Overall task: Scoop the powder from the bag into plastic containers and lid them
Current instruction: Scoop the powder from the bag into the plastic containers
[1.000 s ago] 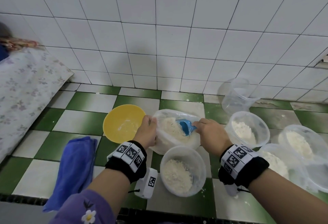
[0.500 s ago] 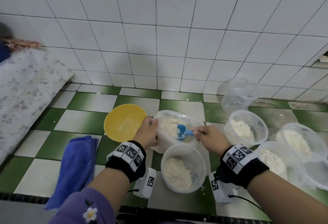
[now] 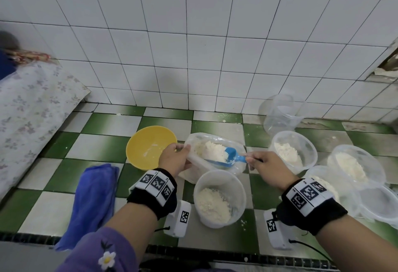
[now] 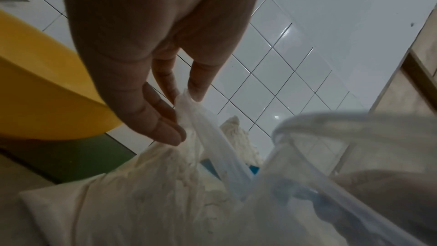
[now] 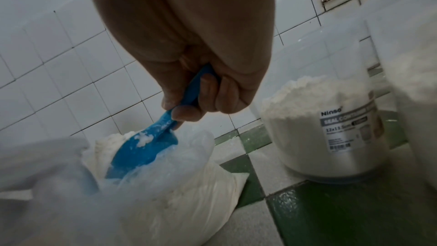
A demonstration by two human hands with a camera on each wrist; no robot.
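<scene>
Since half a second ago the blue scoop [image 3: 229, 157] has come up out of the powder with a full heap on it; before, its bowl was dug down in the bag. My right hand [image 3: 268, 169] is curled tight round the scoop handle, thumb and fingers wrapped, right of centre in the head view. My left hand [image 3: 174, 159] pinches the rim of the clear plastic bag [image 3: 212, 139] between thumb and fingertips, holding its mouth open at centre frame. Writing: in the right wrist view, the filled container [image 5: 331, 130] at middle right carries a label reading "Ninso", then "12x11.5cm"; the lines below are too small to read. Black-and-white square markers sit on both wristbands. Surroundings: a part-filled open container [image 3: 219, 198] just below the bag, touching or nearly touching it, cannot tell which. Three more containers with powder [image 3: 293, 151] crowd the right edge, an empty tilted one [image 3: 280, 114] behind them against the white wall tiles. Yellow bowl [image 3: 150, 145] just left of the bag, behind my left hand. Blue cloth [image 3: 92, 202] at lower left on the green-and-white checked counter [image 3: 101, 145]. Floral cloth [image 3: 32, 116] at far left.
</scene>
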